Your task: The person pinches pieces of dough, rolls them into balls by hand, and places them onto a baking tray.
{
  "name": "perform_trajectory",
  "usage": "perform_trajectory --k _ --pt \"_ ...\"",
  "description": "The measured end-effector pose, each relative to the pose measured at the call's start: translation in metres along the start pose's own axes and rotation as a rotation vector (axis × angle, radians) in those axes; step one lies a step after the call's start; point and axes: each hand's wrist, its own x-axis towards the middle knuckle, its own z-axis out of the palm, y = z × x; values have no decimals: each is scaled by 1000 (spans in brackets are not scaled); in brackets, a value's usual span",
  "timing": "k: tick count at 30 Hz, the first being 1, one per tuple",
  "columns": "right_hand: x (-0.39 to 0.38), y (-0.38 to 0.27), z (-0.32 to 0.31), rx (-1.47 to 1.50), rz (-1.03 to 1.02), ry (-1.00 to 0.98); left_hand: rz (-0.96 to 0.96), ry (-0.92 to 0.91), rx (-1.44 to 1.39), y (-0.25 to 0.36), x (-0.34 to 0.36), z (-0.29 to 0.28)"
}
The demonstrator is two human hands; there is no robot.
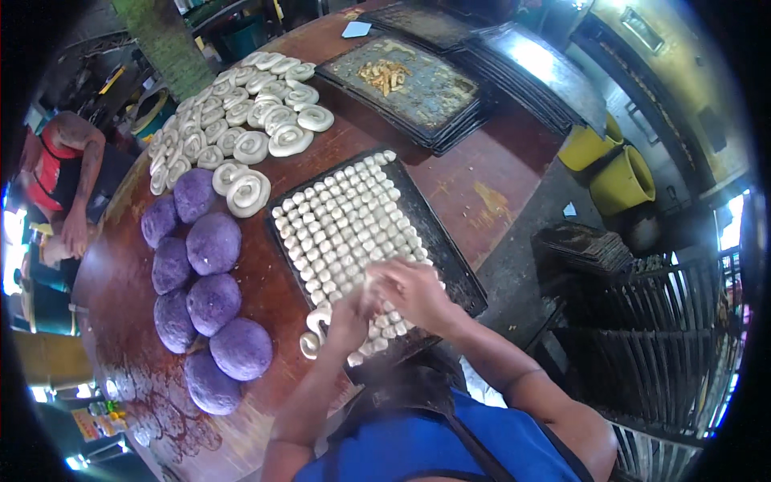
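Over the near part of a dark baking tray [454, 273], my two hands work close together. My left hand [352, 320] is closed round a pale dough rope [310, 344], whose loose end curls on the table at the tray's left edge. My right hand [414, 291] has its fingers bent and pinched beside the left one, with a pale bit of dough at the fingertips, slightly blurred. Rows of small white dough balls [345, 213] cover most of the tray. My hands and wrists hide some of the nearest rows.
Left of the tray sit several purple dough balls [215, 243]. Behind them lie many coiled dough ropes [249, 146]. Stacked trays [434, 96] hold brown scraps [385, 76]. Yellow buckets [622, 181] and slatted racks [642, 369] stand right. Another person [64, 169] is far left.
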Motion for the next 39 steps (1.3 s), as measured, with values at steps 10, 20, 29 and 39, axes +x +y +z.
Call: perform_trajectory --k 10,20,29,39 --pt "22 21 -6 -108 -122 253 -46 -12 -2 90 12 18" --pt "114 184 -45 -95 -62 383 -180 250 -406 97 41 18" --pt "19 46 -46 -115 -173 158 175 205 329 57 18 9" --pt "-30 6 12 -127 -98 271 -328 109 -488 69 -3 23"
